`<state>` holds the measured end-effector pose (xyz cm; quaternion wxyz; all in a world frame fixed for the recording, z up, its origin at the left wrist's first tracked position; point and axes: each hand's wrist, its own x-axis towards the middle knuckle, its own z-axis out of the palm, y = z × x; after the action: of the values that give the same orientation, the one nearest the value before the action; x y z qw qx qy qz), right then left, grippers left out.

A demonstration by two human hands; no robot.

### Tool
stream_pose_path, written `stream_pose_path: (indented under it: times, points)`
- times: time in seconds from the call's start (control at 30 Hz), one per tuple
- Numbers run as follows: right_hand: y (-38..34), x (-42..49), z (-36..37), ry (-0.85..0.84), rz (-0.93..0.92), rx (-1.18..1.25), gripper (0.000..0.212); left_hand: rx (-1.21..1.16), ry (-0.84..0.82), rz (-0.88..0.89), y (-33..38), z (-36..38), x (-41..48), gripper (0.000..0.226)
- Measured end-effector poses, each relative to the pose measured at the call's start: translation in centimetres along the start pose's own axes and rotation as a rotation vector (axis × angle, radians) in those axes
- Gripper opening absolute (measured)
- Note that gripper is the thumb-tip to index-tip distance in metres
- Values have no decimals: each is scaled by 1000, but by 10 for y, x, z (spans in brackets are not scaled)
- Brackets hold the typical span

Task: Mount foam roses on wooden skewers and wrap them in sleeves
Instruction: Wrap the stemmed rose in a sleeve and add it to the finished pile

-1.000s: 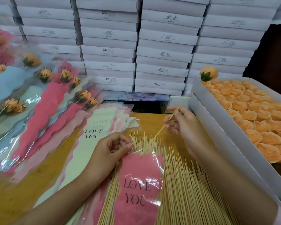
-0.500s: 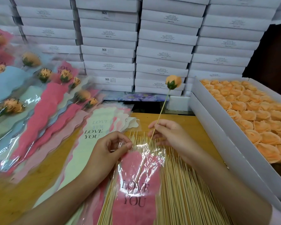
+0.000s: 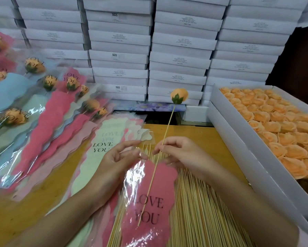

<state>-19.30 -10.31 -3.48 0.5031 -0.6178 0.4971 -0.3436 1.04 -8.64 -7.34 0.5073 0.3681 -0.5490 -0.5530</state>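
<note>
One skewered rose point(image 3: 179, 95), one pink sleeve point(image 3: 160, 186), one open rose box point(image 3: 238, 139).

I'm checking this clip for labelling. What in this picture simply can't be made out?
Head view only.
- Small print on the stacked white boxes: too small; only "SGS" reads.
- The tray of roses: cut off by the right edge, so no count.
- Grip of the left hand on the sleeve: blurred, and glare on the clear film hides any pinch.
- The skewer pile: partly under the sleeve and arms, cut by the bottom edge.
</note>
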Motion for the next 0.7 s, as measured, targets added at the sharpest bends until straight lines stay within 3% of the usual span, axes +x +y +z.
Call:
stream_pose_path:
  times: [0.13, 0.27, 0.47, 0.53, 0.63, 0.7]
  points:
    - [1, 1, -7, 96, -34, 59, 9, -15, -172, -97, -1, 1, -1, 56]
    - [1, 3, -12, 137, -82, 135, 14, 72, -342, -197, -3, 1, -7, 37]
    - [-2, 2, -16, 127, -138, 87, 22, 122, -390, -233, -4, 2, -9, 41]
    - [-4, 3, -18, 196, -145, 116, 26, 164, -350, -251, -7, 1, -9, 41]
    - [-9, 6, -25, 327, -152, 239, 35, 241, -383, -232, -4, 1, -10, 23]
    - [-12, 6, -30, 402, -178, 280, 46, 248, -327, -261, -7, -1, -10, 68]
